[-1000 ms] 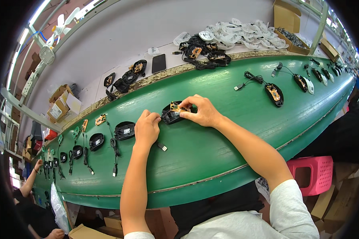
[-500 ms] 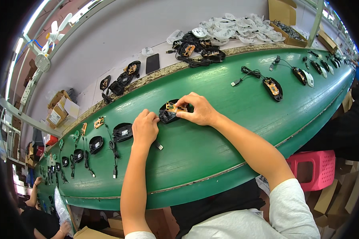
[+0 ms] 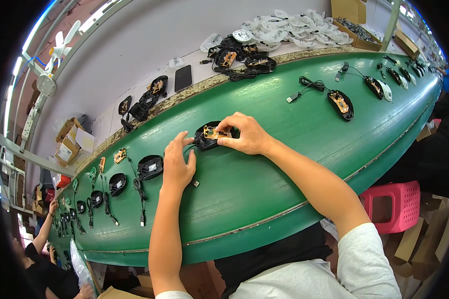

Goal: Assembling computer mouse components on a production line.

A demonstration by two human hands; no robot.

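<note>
An orange circuit board (image 3: 212,132) lies in a black computer mouse base (image 3: 200,141) on the green belt, in front of me. My right hand (image 3: 247,135) pinches the board's right end between thumb and fingers. To the left of the base, my left hand (image 3: 178,162) has its thumb and forefinger spread apart, the fingertips close to the base's left edge and a thin black cable. A USB plug (image 3: 195,183) shows just right of my left wrist. Beside that hand sits another mouse base (image 3: 150,167) with a white label.
Mouse bases, boards and coiled cables line the belt (image 3: 264,184) to the left. Farther right lies a mouse base with a board (image 3: 340,104). Clear plastic shells (image 3: 284,30), a phone (image 3: 183,78) and a carton (image 3: 356,30) occupy the back ledge. Another person's arm (image 3: 46,226) reaches in at far left.
My left hand has loosened: its thumb and forefinger, together before, are now apart. My right hand stays on the board. The view has shifted slightly, and the other person's arm has risen.
</note>
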